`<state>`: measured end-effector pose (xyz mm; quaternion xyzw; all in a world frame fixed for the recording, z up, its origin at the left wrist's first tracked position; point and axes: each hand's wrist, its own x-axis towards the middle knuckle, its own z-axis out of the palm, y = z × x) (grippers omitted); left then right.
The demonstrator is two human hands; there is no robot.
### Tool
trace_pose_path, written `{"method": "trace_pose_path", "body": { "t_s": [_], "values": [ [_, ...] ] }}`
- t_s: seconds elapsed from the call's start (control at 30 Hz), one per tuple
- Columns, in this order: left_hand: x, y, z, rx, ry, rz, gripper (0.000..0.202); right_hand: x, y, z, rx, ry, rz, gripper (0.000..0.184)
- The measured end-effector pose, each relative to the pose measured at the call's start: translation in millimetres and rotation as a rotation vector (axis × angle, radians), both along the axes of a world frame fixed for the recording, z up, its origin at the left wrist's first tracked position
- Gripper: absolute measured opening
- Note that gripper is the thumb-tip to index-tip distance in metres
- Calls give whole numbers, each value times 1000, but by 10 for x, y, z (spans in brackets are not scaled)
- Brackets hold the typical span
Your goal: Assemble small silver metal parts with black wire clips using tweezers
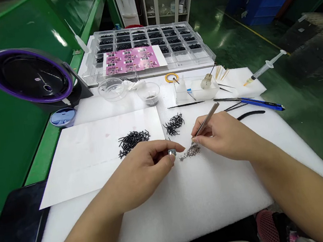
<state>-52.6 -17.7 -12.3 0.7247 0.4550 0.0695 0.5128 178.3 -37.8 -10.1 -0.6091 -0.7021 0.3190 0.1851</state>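
Note:
My right hand [222,136] is closed around a pair of metal tweezers [207,119], held slanted with the tips down at a small pile of tiny shiny metallic bits [192,151]. Just left of that pile is my left hand [144,167], its thumb and forefinger brought together in a pinch. Something small and glittery shows at the thumb tip, and a thin dark end pokes up behind the forefinger; what the pinch holds is unclear. Beyond the hands lie a heap of short black curved pieces [174,124] on the foam and a larger black heap [133,142] on white paper [88,159].
A compartment tray [182,56] of black pieces stands at the back, a printed pink sheet [130,60] on it. A black round device [30,77] is at left. Clear cups [148,94], a glass bottle [206,81], a syringe [266,67] and blue-handled pliers [262,102] lie beyond my hands.

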Motion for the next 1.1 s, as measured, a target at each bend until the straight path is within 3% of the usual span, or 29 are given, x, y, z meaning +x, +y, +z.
{"method": "trace_pose_path", "body": {
  "t_s": [0.73, 0.97, 1.1],
  "values": [
    [17, -10, -19, 46, 55, -33, 34, -6, -18, 23, 23, 28, 14, 9],
    [73, -9, -14, 27, 25, -61, 35, -84, -163, 41, 186, 332, 12, 8],
    [93, -14, 8, 32, -1, -93, 36, -157, -230, 29, 235, 398, 36, 7]
  ]
}}
